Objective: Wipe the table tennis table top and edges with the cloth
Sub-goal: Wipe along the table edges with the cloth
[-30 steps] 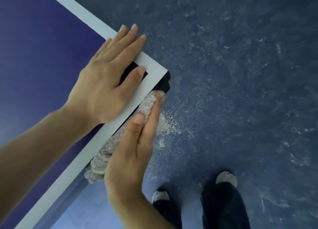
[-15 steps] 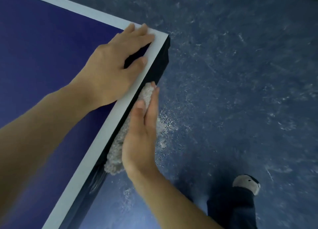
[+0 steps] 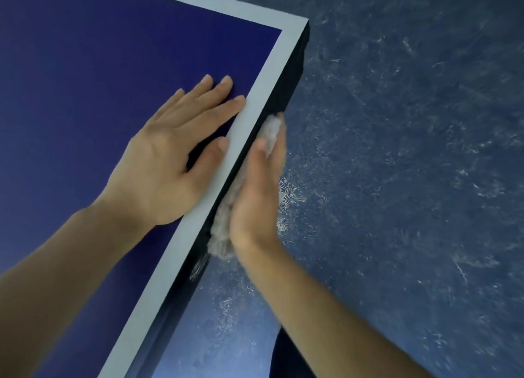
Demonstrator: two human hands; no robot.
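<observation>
The table tennis table fills the left of the view, dark blue with a white border line along its edge and a black side face. Its corner lies at the upper middle. My left hand rests flat on the top, fingers straight, thumb on the white line. My right hand presses a fluffy grey cloth against the black side edge with straight fingers. The cloth shows above the fingertips and below the wrist; its middle is hidden by the hand.
A mottled dark blue floor covers the right side. A dark trouser leg shows at the bottom, beside the table's edge.
Both hands have slid back from the table's corner along the side edge toward me, the cloth moving with the right hand. The view has shifted, and the corner now sits farther away.
</observation>
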